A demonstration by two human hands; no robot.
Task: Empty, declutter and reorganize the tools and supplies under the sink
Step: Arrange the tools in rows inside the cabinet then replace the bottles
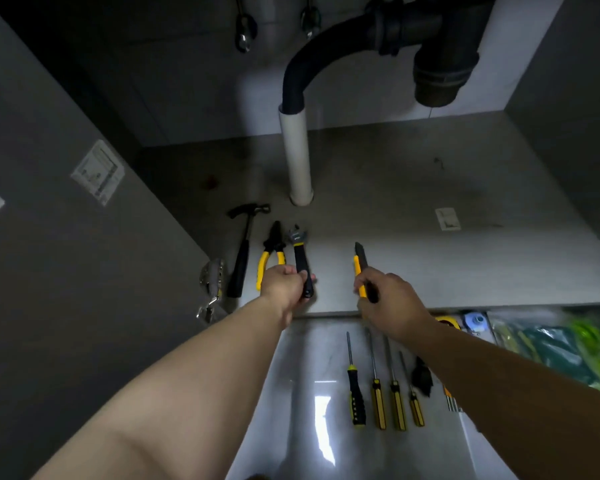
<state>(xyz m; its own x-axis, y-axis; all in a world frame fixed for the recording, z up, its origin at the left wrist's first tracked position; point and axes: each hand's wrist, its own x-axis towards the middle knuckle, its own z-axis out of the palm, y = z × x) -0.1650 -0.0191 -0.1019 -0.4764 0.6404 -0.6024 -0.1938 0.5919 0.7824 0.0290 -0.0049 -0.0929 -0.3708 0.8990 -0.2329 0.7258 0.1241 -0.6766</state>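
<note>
Head view: both hands reach into the cabinet at frame centre. The left hand (284,285) grips a wrench (300,258) by its handle, seemingly lining it up beside the pliers (271,252) and hammer (245,244). The right hand (390,299) grips a yellow-and-black tool (361,268), perhaps a utility knife. Screwdrivers (381,386) wait at lower centre; the bags at lower right are blurred.

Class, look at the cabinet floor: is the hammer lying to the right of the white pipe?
No. The hammer lies left of the white pipe, beside the yellow-handled pliers.
</note>
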